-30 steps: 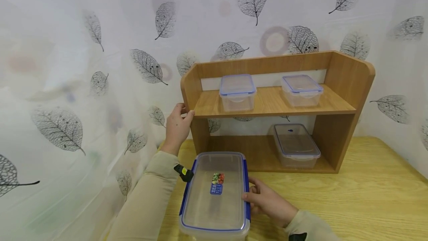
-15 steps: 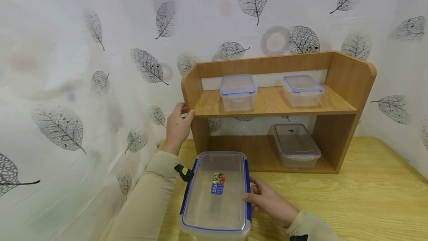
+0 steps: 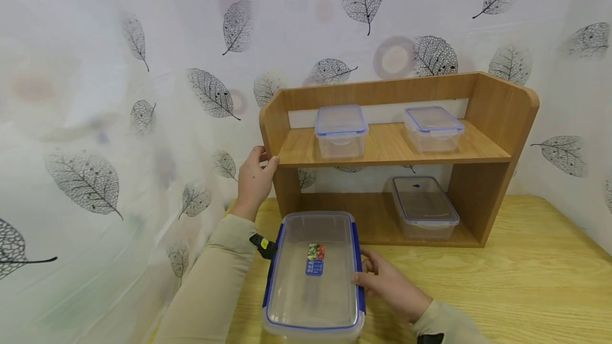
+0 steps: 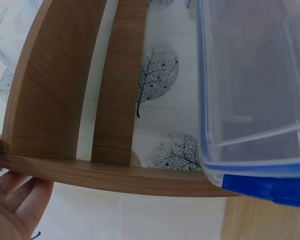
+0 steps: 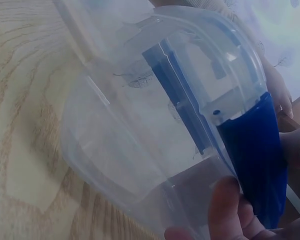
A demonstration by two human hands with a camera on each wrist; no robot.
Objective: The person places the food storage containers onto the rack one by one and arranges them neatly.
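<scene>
A large clear food container [image 3: 298,291] with a clear lid and blue side clips is in front of the wooden shelf [image 3: 382,162], low in the head view. My right hand [image 3: 392,286] holds its right side, the thumb on the lid's edge by the blue clip [image 5: 255,155] and other fingers below it. A picture label [image 3: 315,259] is on the container. My left hand [image 3: 254,182] grips the shelf's left side panel [image 3: 272,126], thumb at the front edge and fingers around the outside. The left wrist view also shows that left hand [image 4: 20,205] on the panel's edge.
Two smaller clear containers, one on the left [image 3: 340,131] and one on the right [image 3: 434,129], stand on the upper board. Another flat container [image 3: 424,208] sits at the lower level's right. The shelf stands on a wood-grain table [image 3: 540,275] before a leaf-patterned curtain [image 3: 306,25].
The large container has shifted slightly forward and to the right, its far edge nearer the lower shelf opening. My right hand has moved with it; the left hand stays on the panel.
</scene>
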